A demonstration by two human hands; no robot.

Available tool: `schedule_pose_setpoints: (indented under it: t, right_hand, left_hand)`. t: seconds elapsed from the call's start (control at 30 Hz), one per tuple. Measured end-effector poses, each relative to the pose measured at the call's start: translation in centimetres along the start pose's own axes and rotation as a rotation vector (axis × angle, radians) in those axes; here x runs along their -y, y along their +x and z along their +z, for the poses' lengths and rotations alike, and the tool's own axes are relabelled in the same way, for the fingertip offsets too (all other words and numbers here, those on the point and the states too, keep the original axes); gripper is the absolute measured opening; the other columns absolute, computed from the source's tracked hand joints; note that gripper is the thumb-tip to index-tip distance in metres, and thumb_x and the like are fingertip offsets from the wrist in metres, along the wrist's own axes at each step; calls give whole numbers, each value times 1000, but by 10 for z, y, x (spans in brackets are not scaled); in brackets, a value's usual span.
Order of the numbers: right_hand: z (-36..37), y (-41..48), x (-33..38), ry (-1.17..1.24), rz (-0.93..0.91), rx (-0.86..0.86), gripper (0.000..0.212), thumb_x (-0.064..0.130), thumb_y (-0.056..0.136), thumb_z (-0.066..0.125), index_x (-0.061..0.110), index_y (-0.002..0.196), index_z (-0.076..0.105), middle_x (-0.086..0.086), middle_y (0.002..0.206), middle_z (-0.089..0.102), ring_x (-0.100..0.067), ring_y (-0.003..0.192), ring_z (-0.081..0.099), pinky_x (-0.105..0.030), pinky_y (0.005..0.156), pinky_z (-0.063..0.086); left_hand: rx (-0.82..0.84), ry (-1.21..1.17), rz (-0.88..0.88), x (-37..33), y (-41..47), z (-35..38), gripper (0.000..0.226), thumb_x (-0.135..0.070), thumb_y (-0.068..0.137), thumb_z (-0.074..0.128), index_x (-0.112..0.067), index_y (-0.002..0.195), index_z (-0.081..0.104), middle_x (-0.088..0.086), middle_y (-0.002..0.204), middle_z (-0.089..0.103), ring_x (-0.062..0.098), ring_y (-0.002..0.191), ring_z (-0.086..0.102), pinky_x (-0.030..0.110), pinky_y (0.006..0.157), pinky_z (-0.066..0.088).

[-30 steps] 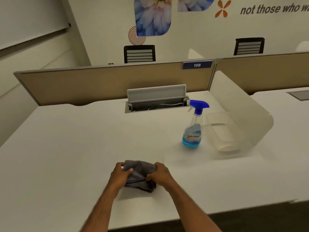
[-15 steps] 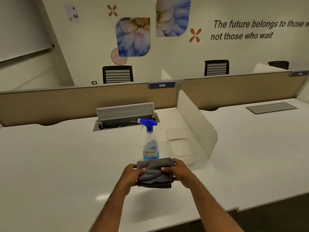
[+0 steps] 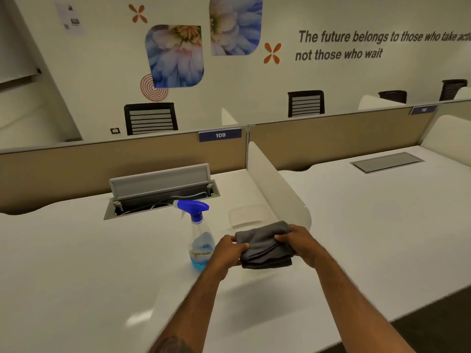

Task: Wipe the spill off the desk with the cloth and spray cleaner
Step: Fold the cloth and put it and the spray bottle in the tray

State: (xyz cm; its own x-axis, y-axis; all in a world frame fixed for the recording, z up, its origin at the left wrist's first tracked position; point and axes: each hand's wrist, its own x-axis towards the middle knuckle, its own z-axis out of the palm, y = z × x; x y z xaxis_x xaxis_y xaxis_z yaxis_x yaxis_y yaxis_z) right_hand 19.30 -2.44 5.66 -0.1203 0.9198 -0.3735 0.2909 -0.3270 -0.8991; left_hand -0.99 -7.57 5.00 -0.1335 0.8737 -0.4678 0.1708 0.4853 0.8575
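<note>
head view: both hands [image 3: 265, 247] grip folded cloth [image 3: 263, 247].

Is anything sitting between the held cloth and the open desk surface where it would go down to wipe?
Nothing visible does. Both hands, left hand and right hand, hold the folded cloth above bare desk. The spray bottle stands upright just left of the cloth, beside rather than under it. No spill is discernible.

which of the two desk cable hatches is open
The cable hatch behind the spray bottle, its lid raised and wires showing; the other hatch, right of the divider, lies flat.
</note>
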Motion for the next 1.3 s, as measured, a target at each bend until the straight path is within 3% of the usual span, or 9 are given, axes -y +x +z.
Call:
schedule_pose_setpoints:
  t: [0.13, 0.23, 0.33, 0.6, 0.73, 0.83, 1.0, 1.13, 1.3]
  right_hand:
    - [-3, 25, 7, -44, -33, -46, 42, 8, 83, 66, 10, 124, 56, -14, 121, 65, -29, 106, 62, -43, 94, 53]
    - [1, 40, 6, -149, -50, -106, 61, 12, 82, 70, 17, 138, 44, -12, 131, 57, -30, 114, 57, -43, 97, 52]
    - [5, 55, 4, -246, -54, -153, 67, 15, 80, 73, 23, 140, 43, -13, 133, 56, -32, 116, 56, -44, 96, 53]
    - [8, 82, 7, -597, -156, -162, 55, 23, 81, 68, 30, 133, 52, -6, 130, 62, -28, 114, 60, -37, 97, 51]
    - [14, 87, 5, -820, -218, -146, 46, 29, 80, 65, 31, 125, 57, -6, 115, 69, -28, 101, 64, -32, 80, 52]
    - [19, 91, 0, -951, -268, -117, 42, 31, 78, 65, 28, 119, 58, -7, 108, 69, -26, 96, 65, -31, 77, 50]
    - [26, 100, -7, -1148, -344, -49, 40, 29, 81, 68, 15, 115, 53, -12, 108, 67, -32, 97, 65, -34, 78, 50]
    - [29, 105, -18, -1336, -383, -22, 28, 23, 92, 55, 9, 116, 54, -12, 113, 66, -31, 102, 64, -34, 82, 49]
    - [39, 112, -23, -1518, -408, 63, 21, 14, 96, 49, 8, 107, 66, -10, 112, 68, -27, 103, 65, -33, 85, 49]
  left_hand:
    - [-56, 99, 24, -10, 27, 5, 53, -23, 91, 64, -5, 136, 43, 16, 134, 54, 30, 116, 58, 43, 97, 52]
    - [-139, 225, 44, -14, 41, 7, 49, -26, 91, 64, -4, 132, 50, 14, 129, 59, 28, 113, 59, 35, 97, 51]
    - [-180, 323, 48, -16, 54, 7, 46, -28, 91, 63, -2, 128, 55, 14, 124, 64, 27, 110, 61, 31, 92, 49]
    - [-270, 454, 59, -15, 78, 12, 58, -33, 84, 72, -15, 133, 46, 10, 130, 58, 25, 113, 59, 31, 91, 49]
    - [-280, 549, 97, -12, 86, 22, 53, -29, 83, 72, -25, 129, 45, 9, 122, 61, 24, 104, 63, 32, 86, 53]
    - [-293, 671, 122, -9, 91, 27, 47, -29, 85, 69, -29, 128, 50, 7, 121, 64, 23, 103, 64, 31, 85, 53]
    - [-328, 954, 151, -2, 99, 36, 35, -36, 87, 67, -25, 120, 62, 3, 113, 69, 22, 99, 66, 30, 84, 51]
    - [-300, 1221, 124, 5, 108, 43, 23, -32, 89, 64, -19, 108, 67, 3, 103, 70, 22, 92, 68, 30, 80, 52]
    - [-240, 1419, 32, 10, 114, 54, 28, -36, 91, 63, -13, 108, 65, 5, 106, 69, 21, 93, 68, 32, 82, 52]
